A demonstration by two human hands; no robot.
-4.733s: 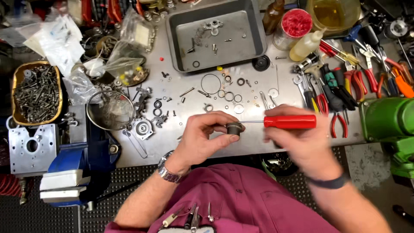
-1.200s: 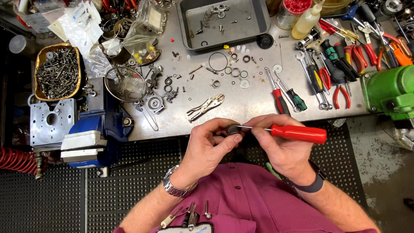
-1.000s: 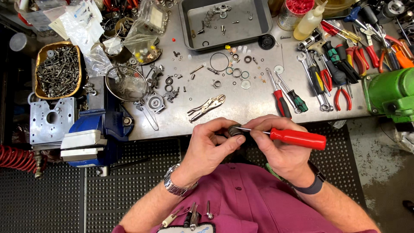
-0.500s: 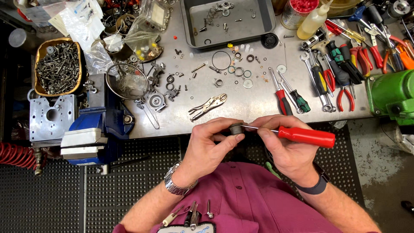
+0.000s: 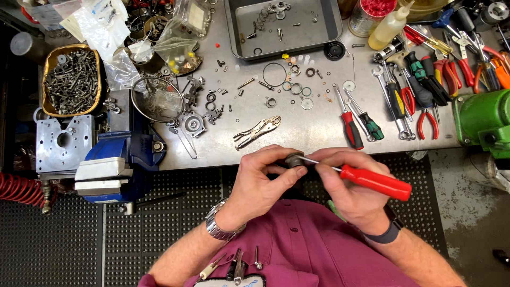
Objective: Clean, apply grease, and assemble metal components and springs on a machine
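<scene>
Prying small round part point(image 5: 294, 158) w/ screwdriver point(image 5: 366, 178)

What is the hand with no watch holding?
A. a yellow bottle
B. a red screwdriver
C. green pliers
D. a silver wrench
B: the right hand grips a red-handled screwdriver, its tip at the small round part pinched in the left hand, the one with the watch.
</scene>
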